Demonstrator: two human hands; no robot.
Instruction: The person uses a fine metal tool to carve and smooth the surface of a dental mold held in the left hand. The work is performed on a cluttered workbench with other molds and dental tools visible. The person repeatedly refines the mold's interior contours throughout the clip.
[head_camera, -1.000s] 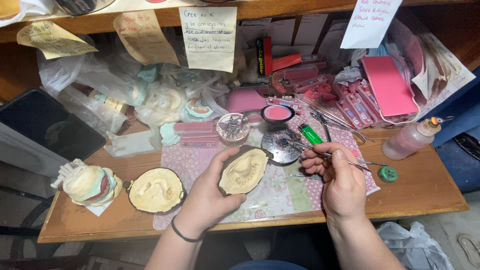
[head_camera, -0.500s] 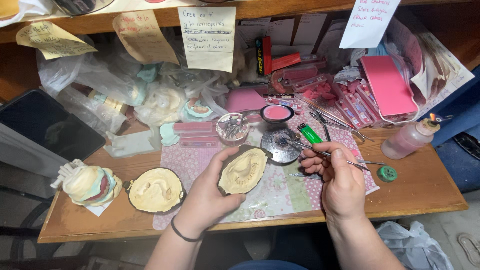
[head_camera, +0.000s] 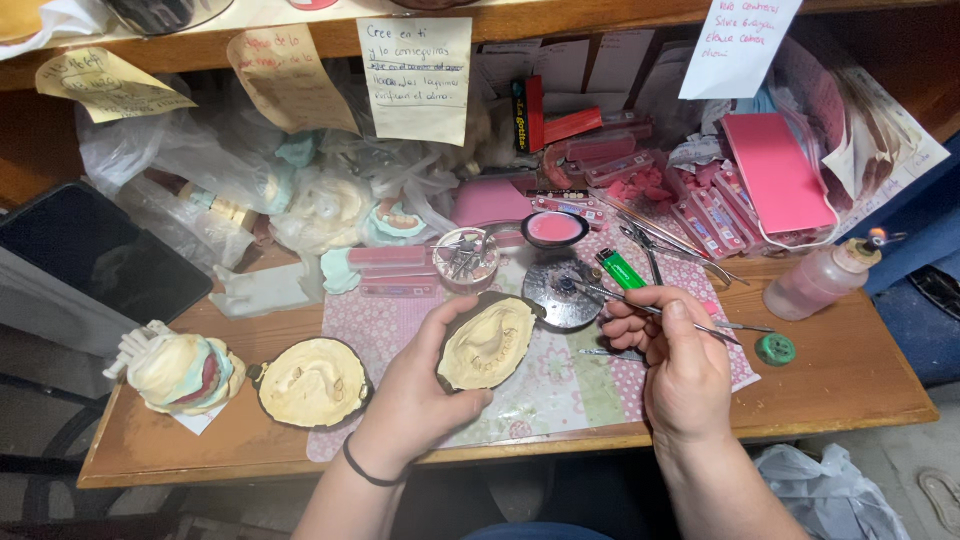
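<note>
The mold (head_camera: 488, 343) is a cream-yellow oval with a dark rim. It sits in the middle of the table (head_camera: 850, 385). The left hand (head_camera: 415, 385) wraps its fingers around it. The mold's long side runs from 7 to 1 o'clock. The right hand (head_camera: 680, 360) pinches a thin metal tool (head_camera: 655, 310) pointing to 10 o'clock.

Cluttered wooden workbench (head_camera: 850, 400) under a wooden shelf (head_camera: 560, 20).
</note>
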